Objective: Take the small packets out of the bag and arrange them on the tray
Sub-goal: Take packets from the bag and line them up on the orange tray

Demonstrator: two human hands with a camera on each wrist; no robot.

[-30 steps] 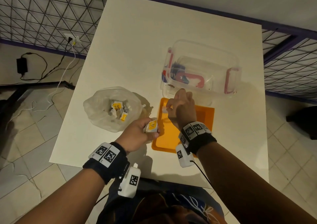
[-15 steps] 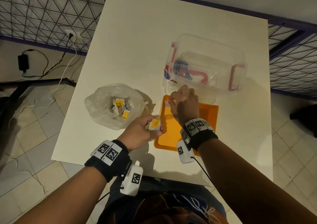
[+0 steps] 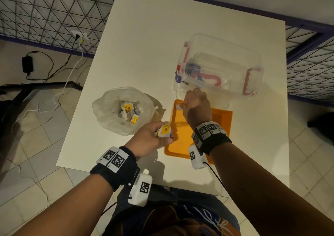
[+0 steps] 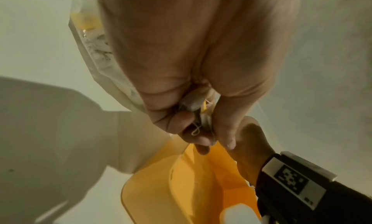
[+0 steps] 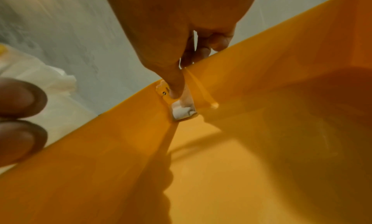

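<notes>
A clear plastic bag [image 3: 112, 120] lies on the white table with several yellow-and-white packets [image 3: 128, 109] inside. My left hand [image 3: 162, 133] grips one such packet [image 3: 165, 130] just left of the orange tray [image 3: 180, 145]; in the left wrist view the left hand [image 4: 201, 132] has its fingers curled round the packet's crumpled edge [image 4: 193, 103]. My right hand [image 3: 184, 105] is over the tray's far left corner. In the right wrist view the right hand [image 5: 181, 84] pinches a small packet [image 5: 182, 112] that rests against the tray [image 5: 261, 148] wall there.
A clear lidded container [image 3: 222, 67] with red clips stands right behind the tray, touching its far edge. The table's near edge [image 3: 112, 172] runs just under my wrists. Wire mesh fencing stands at the left and right, and cables lie on the floor at the left.
My right hand stays at the tray's far left corner with its packet, shifted only slightly. My left hand still holds its packet beside the tray.
</notes>
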